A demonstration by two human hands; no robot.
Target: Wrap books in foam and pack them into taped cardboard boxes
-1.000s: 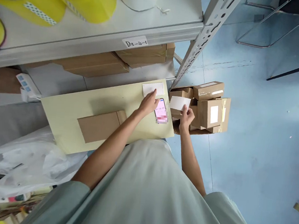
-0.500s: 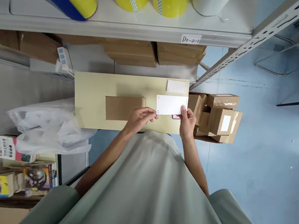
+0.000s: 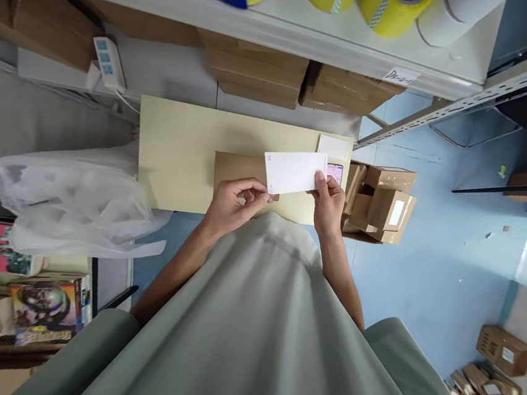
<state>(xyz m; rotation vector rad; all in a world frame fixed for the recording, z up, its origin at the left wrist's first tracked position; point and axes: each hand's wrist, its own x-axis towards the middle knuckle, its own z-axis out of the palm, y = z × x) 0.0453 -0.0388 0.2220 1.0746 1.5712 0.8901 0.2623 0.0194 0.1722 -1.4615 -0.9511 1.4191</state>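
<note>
Count: white slips (image 3: 294,172), two; phone (image 3: 335,171), one; tabletop (image 3: 178,158), one; power strip (image 3: 110,65) (10 o'clock), one; yellow tape rolls (image 3: 396,18) (1 o'clock), two.

The handwritten tag (image 3: 401,76) on the front edge of the metal shelf (image 3: 283,35) seems to read "D3-4-1", though blur makes the middle digits uncertain. Small purple marks at the corners of the white card (image 3: 294,172), characters on the phone (image 3: 335,173) screen, and lettering on the red-and-white booklet (image 3: 2,248) are too small or blurred to read.
</note>
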